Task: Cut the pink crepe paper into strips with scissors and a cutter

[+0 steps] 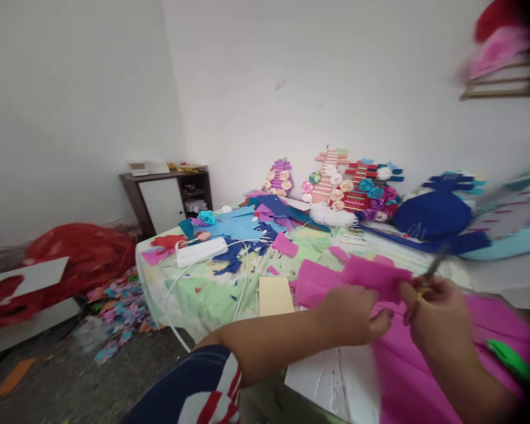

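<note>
A piece of pink felt is pinched by the left hand just above the near edge of the bench, at about five o'clock in the view. The right hand, at the felt's three o'clock, is closed around a pair of scissors, whose blurred blades are pointed toward one o'clock and are seen touching the felt's right edge. A larger pink sheet is spread below both hands. A cream card is lying at the left hand's nine o'clock, and a white power strip farther off at ten o'clock. Flower-trimmed craft pieces are propped against the wall at twelve o'clock.
</note>
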`<state>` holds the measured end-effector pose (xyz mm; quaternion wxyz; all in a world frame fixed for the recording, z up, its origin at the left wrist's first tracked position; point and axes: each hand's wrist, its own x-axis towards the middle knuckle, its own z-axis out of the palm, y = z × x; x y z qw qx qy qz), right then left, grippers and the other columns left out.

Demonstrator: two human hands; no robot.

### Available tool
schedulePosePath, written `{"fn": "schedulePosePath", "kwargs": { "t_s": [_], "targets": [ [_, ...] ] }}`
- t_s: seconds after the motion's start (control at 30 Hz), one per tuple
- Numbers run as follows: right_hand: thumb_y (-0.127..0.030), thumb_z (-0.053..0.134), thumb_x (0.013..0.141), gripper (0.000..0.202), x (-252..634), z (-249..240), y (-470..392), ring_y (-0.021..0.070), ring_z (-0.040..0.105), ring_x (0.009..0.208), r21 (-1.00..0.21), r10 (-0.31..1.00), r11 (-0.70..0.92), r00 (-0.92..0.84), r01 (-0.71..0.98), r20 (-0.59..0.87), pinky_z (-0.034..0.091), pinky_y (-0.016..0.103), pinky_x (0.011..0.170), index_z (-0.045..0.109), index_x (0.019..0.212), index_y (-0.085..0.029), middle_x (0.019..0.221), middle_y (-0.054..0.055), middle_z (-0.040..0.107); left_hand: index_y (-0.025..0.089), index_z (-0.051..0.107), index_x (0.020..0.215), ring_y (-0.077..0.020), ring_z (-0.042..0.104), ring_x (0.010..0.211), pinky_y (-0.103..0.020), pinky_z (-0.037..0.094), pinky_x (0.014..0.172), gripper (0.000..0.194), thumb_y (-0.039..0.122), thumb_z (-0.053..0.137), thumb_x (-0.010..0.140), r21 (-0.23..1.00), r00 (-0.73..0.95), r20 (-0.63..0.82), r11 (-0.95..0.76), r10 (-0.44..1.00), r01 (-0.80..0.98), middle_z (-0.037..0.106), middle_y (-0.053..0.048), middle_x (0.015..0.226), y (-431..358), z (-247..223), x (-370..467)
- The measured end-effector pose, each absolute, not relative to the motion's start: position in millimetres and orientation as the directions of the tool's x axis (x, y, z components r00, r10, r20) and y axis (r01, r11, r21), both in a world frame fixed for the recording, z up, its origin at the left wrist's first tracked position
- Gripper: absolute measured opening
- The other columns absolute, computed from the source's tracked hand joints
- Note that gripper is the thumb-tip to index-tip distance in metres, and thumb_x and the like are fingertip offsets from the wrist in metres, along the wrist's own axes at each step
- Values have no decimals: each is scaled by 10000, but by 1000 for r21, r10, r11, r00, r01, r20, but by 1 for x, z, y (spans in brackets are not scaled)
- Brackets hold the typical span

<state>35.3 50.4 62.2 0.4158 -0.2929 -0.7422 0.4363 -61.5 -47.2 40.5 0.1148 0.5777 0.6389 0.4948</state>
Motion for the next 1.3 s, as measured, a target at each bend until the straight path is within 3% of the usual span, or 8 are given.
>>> {"fn": "schedulePosePath", "kwargs": {
  "t_s": [0.1,0.23,0.33,0.47,0.6,0.73,0.97,1.3],
  "targets": [
    [-379,595,639,228,36,65,52,135,356,313,-921,845,385,-423,57,327,274,296,291,388,668,-284,416,-31,395,165,564,1005,-254,517,834,-403,393,767,381,430,492,740,883,-325,329,-167,887,439,566,-99,842,-35,52,-60],
    [-375,645,585,255,31,68,55,125,373,317,-920,786,390,-531,31,315,288,278,299,446,709,-273,435,-35,444,230,523,1086,-182,527,897,-319,411,783,349,373,459,773,972,-176,233,-231,956,29,570,-42,954,-22,59,-63],
    [-347,667,575,294,28,68,56,141,485,445,-938,731,346,-620,-23,285,409,290,428,465,761,-241,575,-9,534,224,513,1087,-178,542,856,-349,428,751,379,429,423,781,949,-103,129,-153,986,-275,562,-59,956,-16,54,-68],
    [-344,690,536,355,26,69,55,160,550,622,-962,670,272,-714,-19,203,458,313,603,462,775,-213,691,4,569,171,575,944,-191,557,771,-400,450,696,445,533,393,763,882,-73,4,-38,997,-470,568,-83,904,-7,45,-81],
    [-354,659,570,314,26,75,57,123,503,574,-954,575,297,-805,41,145,427,278,572,433,721,-197,636,-15,529,144,594,813,-163,557,702,-402,451,725,216,328,546,711,840,-164,-51,-46,985,-541,589,-48,769,1,42,-95],
    [-397,574,651,290,35,79,70,81,379,485,-887,586,452,-782,96,214,335,224,463,355,656,-207,547,-59,390,148,602,794,-148,556,729,-355,442,751,125,180,589,674,826,-325,-28,-161,945,-540,606,-27,767,4,46,-105],
    [-519,473,697,335,53,70,99,84,341,422,-613,730,617,-650,493,212,263,217,399,330,674,-218,537,-56,377,121,628,776,-168,573,761,-302,458,720,183,158,678,604,798,-456,61,-318,888,-512,631,-42,783,4,65,-113],
    [-468,513,676,296,57,70,85,139,455,603,-529,670,707,-682,469,292,358,267,558,402,721,-199,671,9,487,131,610,768,-154,611,705,-275,494,662,161,113,652,614,748,-601,64,-437,796,-499,648,-24,723,8,77,-102]
  ]
}}
